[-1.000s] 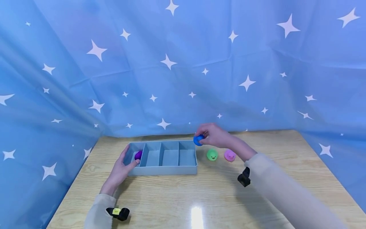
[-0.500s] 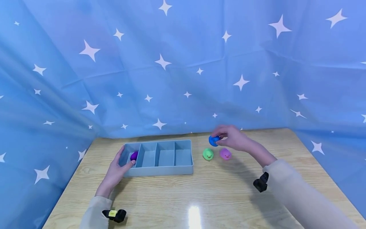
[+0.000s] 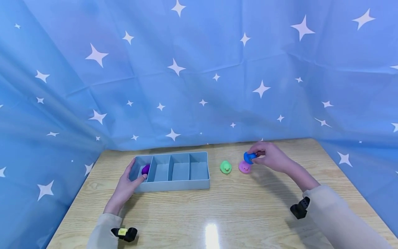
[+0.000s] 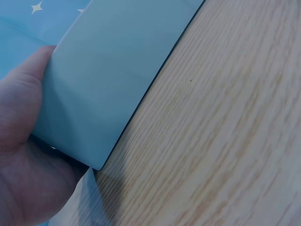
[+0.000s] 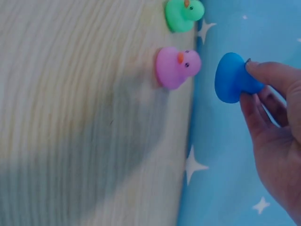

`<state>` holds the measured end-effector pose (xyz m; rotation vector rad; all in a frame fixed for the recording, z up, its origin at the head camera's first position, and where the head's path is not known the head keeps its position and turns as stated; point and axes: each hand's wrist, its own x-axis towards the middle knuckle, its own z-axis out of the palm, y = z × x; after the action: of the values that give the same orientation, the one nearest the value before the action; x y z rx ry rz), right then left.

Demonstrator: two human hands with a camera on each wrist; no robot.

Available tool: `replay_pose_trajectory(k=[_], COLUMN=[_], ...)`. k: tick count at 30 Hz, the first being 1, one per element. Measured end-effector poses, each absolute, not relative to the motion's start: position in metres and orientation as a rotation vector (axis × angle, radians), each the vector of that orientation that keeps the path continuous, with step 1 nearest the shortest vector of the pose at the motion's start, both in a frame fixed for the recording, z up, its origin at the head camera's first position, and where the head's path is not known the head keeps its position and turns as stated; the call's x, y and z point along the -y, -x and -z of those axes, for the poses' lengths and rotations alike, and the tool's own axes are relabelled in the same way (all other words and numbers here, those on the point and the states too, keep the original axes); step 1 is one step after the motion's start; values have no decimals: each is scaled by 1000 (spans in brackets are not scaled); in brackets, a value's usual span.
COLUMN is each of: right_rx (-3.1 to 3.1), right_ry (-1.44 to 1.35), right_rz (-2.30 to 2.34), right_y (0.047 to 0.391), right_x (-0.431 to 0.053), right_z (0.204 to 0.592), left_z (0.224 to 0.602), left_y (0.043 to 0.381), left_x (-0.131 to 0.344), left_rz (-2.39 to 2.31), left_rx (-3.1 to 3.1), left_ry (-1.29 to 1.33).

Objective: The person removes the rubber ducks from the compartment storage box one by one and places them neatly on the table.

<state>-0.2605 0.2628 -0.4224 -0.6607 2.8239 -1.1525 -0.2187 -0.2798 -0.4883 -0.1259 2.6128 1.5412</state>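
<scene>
In total there are three toy ducks [image 3: 226, 167] [image 3: 245, 168] [image 3: 249, 158], one purple object [image 3: 145, 169], one tray [image 3: 174, 186] with four compartments [image 3: 199, 168], two hands [image 3: 124, 186] [image 3: 273, 158], two small black devices [image 3: 132, 234] [image 3: 298, 210] and one bench [image 3: 177, 214].

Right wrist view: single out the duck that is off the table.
The blue duck, held up in the right hand's grip; the pink duck and the green duck both sit on the table.
</scene>
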Motion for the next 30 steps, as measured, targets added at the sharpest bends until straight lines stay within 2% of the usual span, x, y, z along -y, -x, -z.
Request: replay_pose_trajectory(k=[8,18,30], right_rx=[-2866,-2879,-2878], right_ry=[691,573,576], right_rz=[1101,1038,955], right_y=[254,250,248], right_x=[-279,-297,-298], right_z=[432,451,456], left_z=[489,488,487], left_y=[220,218,218], left_x=[280,280,279], left_rz=[-1544,-1537,-1528], left_rx=[-2617,-2612,-2612], left_ry=[125,128,140])
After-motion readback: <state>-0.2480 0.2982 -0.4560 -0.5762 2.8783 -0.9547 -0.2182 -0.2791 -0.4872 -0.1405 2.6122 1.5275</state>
